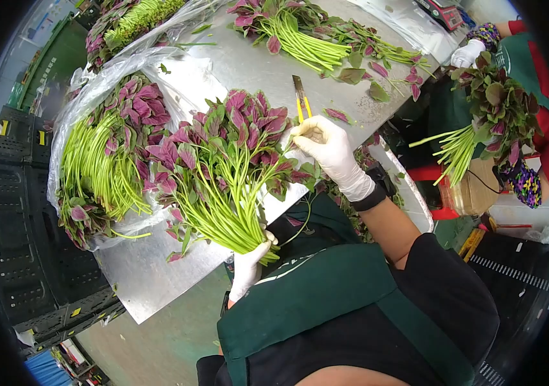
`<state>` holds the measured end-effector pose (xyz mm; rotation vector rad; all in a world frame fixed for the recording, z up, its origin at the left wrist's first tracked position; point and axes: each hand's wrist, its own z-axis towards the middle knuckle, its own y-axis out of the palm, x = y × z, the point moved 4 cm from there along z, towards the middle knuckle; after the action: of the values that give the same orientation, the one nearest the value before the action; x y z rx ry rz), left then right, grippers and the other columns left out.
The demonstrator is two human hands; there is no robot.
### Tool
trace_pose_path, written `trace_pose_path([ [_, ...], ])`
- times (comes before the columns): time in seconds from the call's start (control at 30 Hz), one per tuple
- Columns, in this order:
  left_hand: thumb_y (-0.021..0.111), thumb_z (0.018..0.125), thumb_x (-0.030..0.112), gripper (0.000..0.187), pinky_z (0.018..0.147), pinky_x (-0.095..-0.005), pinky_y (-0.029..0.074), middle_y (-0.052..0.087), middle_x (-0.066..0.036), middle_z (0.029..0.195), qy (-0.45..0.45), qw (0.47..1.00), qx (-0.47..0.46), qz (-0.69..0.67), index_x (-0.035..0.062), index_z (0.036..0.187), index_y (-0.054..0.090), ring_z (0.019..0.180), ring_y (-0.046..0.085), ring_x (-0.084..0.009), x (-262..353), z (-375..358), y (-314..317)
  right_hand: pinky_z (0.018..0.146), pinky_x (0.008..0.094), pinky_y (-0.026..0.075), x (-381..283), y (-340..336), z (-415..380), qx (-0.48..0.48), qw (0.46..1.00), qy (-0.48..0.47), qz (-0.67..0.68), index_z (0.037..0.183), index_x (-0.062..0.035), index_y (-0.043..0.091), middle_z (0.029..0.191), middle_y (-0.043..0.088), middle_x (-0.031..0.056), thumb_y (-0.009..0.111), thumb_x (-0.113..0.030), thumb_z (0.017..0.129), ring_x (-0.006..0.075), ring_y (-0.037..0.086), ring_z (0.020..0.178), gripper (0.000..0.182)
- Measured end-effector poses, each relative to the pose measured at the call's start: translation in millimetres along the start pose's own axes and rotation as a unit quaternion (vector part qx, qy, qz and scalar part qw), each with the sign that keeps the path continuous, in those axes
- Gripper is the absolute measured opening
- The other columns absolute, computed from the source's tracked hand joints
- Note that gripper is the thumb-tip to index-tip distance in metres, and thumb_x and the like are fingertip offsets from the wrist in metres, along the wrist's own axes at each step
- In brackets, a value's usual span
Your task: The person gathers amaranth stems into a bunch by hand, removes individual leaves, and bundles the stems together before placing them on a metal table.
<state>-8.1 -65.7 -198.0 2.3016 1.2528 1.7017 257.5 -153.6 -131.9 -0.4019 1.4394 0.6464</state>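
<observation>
My left hand (pixel 246 273), in a white glove, is closed around the stem ends of a bunch of red amaranth (pixel 226 186). Its purple and green leaves fan out over the table's near edge. My right hand (pixel 327 153), also gloved in white, grips a yellow utility knife (pixel 301 106) with its dark blade pointing away from me. Thumb and forefinger pinch together beside the bunch's right-hand leaves; what lies between those fingertips is too small to make out. To the left, a larger heap of amaranth (pixel 97 164) lies in a clear plastic bag (pixel 68 106).
More amaranth (pixel 307 45) and loose leaves lie across the metal table (pixel 171 273). At right, a co-worker's gloved hand (pixel 467 55) is beside another bunch (pixel 496 112). Black crates (pixel 17 225) stand at left. A white-rimmed tub (pixel 416 202) is below my right forearm.
</observation>
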Motion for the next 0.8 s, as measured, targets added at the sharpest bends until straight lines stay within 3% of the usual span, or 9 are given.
trace_pose_path([
  [0.17,0.064,0.081,0.001,0.039,0.083,-0.0325,0.047,0.064,-0.009,0.094,0.007,1.0,0.005,0.001,-0.0011,0.118,0.051,0.087,0.061,-0.0182,5.0,-1.8,4.8,0.079,0.0256,0.052,1.4,-3.8,-2.0,0.005,1.0,0.027,0.01,0.098,0.0,0.061,0.093,0.067,0.0061,0.066,0.0,0.085,0.0101,0.064,0.086,0.013],
  [0.37,0.064,0.082,0.001,0.038,0.085,-0.0342,0.047,0.062,-0.011,0.095,0.017,1.0,-0.005,0.001,-0.0015,0.118,0.051,0.09,0.06,-0.0207,0.1,0.7,0.8,0.068,0.026,0.05,-12.0,-11.1,-8.8,0.023,0.959,-0.08,-0.272,0.093,-0.0031,0.063,0.092,0.066,0.006,0.069,-0.002,0.081,0.0115,0.063,0.077,0.013],
  [0.4,0.064,0.082,0.001,0.038,0.085,-0.0343,0.047,0.062,-0.011,0.095,0.017,1.0,-0.005,0.001,-0.0016,0.118,0.051,0.09,0.06,-0.0206,0.8,0.4,1.7,0.061,0.0276,0.048,-19.6,-7.3,-12.9,0.034,0.957,-0.047,-0.283,0.089,-0.0025,0.066,0.085,0.066,0.0077,0.071,-0.009,0.082,0.013,0.061,0.068,0.011],
  [0.53,0.065,0.082,0.002,0.038,0.084,-0.0333,0.046,0.063,-0.01,0.094,0.027,0.999,-0.004,0.03,-0.0011,0.117,0.051,0.088,0.06,-0.0198,2.3,1.0,4.9,0.059,0.0248,0.046,-17.7,22.5,-30.3,-0.175,0.951,0.059,-0.248,0.09,-0.0005,0.07,0.073,0.065,0.0039,0.067,-0.019,0.088,0.0084,0.057,0.063,0.019],
  [0.57,0.065,0.082,0.003,0.038,0.084,-0.033,0.046,0.063,-0.01,0.093,0.032,0.999,-0.004,0.04,-0.0009,0.117,0.051,0.088,0.06,-0.0196,2.3,1.1,5.3,0.062,0.0254,0.048,-7.7,33.9,-36.2,-0.241,0.94,0.089,-0.225,0.096,-0.0003,0.069,0.078,0.067,0.005,0.066,-0.022,0.09,0.0082,0.06,0.067,0.023],
  [0.63,0.067,0.081,0.006,0.033,0.08,-0.0318,0.048,0.064,-0.008,0.092,0.044,0.996,0.016,0.077,0.0003,0.111,0.055,0.086,0.061,-0.017,2.5,-0.4,7.9,0.071,0.0314,0.053,12.5,61.9,-50.2,-0.283,0.93,0.199,-0.129,0.103,-0.0001,0.067,0.088,0.069,0.0183,0.068,-0.029,0.087,0.0173,0.067,0.078,0.033],
  [0.73,0.072,0.081,0.005,0.03,0.079,-0.029,0.051,0.066,-0.005,0.096,0.089,0.974,0.086,0.189,0.0002,0.108,0.059,0.088,0.063,-0.0127,-3.4,-2.7,8.5,0.084,0.0325,0.051,24.1,86.8,-49.3,-0.328,0.889,0.17,-0.271,0.116,0.0004,0.063,0.098,0.07,0.0161,0.068,-0.028,0.087,0.0199,0.067,0.089,0.041],
  [0.8,0.071,0.082,0.004,0.031,0.078,-0.0283,0.051,0.065,-0.005,0.097,0.116,0.97,0.096,0.193,0.0002,0.11,0.059,0.088,0.062,-0.0127,-2.3,-4.8,9.7,0.085,0.0323,0.051,13.8,99.2,-51.4,-0.304,0.932,0.128,-0.151,0.115,0.0009,0.063,0.1,0.07,0.0137,0.069,-0.024,0.087,0.0188,0.066,0.091,0.038],
])
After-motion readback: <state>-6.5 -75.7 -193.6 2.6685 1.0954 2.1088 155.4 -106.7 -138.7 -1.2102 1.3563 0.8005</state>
